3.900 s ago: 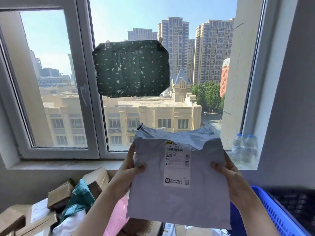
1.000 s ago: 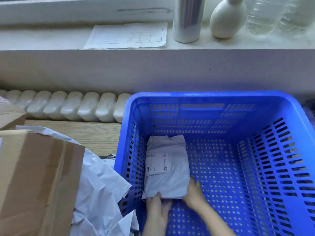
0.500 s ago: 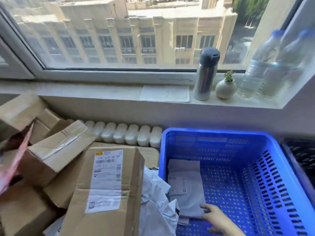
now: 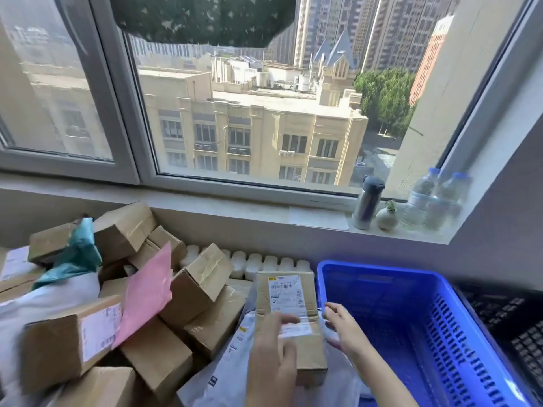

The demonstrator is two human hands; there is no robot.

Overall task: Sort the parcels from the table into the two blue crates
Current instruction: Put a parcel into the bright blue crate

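Cardboard box [image 4: 289, 309] lies label-up just left of the blue crate [image 4: 382, 271], so I can read it; my left hand [image 4: 273, 359] and right hand [image 4: 345, 329] clamp fingers on its sides, ready for lifting.

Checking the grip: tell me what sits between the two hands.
Head view: a labelled cardboard box sits between the left hand and the right hand, touching both.
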